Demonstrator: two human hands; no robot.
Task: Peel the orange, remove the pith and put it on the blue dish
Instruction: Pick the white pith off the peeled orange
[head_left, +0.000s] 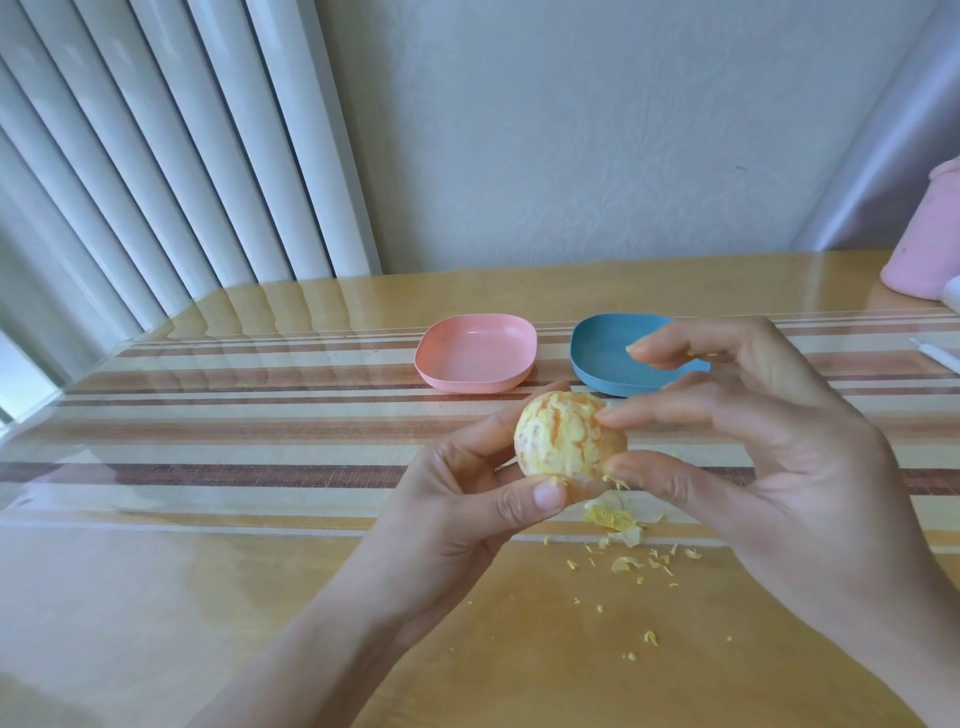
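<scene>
The peeled orange (569, 441) is held above the table (234, 571), gripped by the left hand (467, 499). Its right side is pinched by the right hand (753, 441). The blue dish (597, 358) lies just beyond, nearer the right hand.

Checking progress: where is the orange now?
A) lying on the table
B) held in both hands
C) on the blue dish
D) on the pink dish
B: the left hand grips the orange and the right hand pinches it, above the table, nearer than the blue dish.
</scene>
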